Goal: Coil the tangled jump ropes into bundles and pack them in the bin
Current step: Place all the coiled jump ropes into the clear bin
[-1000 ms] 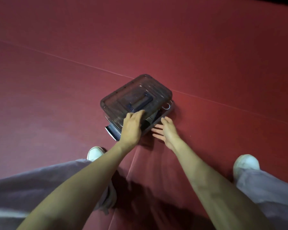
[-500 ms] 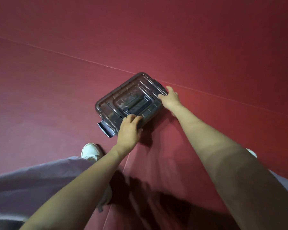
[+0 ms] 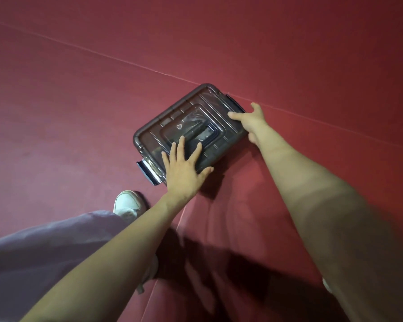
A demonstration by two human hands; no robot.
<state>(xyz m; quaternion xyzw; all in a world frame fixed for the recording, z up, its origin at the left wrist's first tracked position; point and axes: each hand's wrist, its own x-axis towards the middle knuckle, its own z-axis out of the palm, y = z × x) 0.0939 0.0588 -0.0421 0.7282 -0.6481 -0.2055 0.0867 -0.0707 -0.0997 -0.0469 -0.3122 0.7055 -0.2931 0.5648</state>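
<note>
A dark translucent bin (image 3: 172,119) with its ribbed lid on sits on the red floor mat. The lid's recessed handle (image 3: 200,133) shows in the middle. My left hand (image 3: 184,168) lies flat on the lid's near corner, fingers spread and straight. My right hand (image 3: 251,123) rests on the lid's right end beside the far latch (image 3: 234,102), thumb laid along the lid edge. The near latch (image 3: 147,171) sticks out at the left end. No jump ropes can be seen; the bin's contents are hidden under the dark lid.
Red mat (image 3: 79,101) stretches all round the bin, with a thin seam line (image 3: 102,55) running behind it. My left shoe (image 3: 126,203) and trouser leg (image 3: 44,247) are near the bin's left side.
The lid has come down level onto the bin. My left hand went from gripping the near edge to pressing flat. My right hand moved from the near side to the far right end.
</note>
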